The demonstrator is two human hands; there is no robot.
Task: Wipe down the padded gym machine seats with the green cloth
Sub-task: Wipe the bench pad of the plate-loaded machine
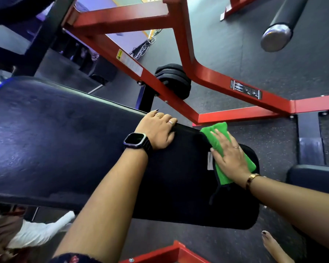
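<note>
A black padded seat (pixel 179 186) lies in the middle of the view, joined to a long dark padded backrest (pixel 46 139) on the left. The green cloth (pixel 219 135) is spread on the seat's far right end. My right hand (pixel 230 156) presses flat on the cloth, fingers spread, covering its middle. My left hand (pixel 157 130), with a black watch on the wrist, rests on the seat's far edge where the seat meets the backrest, fingers curled over the rim.
A red steel frame (pixel 213 76) runs beyond the seat, with black weight plates (pixel 173 80) on a peg. A chrome-capped black bar (pixel 279 31) hangs at upper right. Another dark pad (pixel 311 177) sits at the right. A bare foot (pixel 273 247) stands on the rubber floor.
</note>
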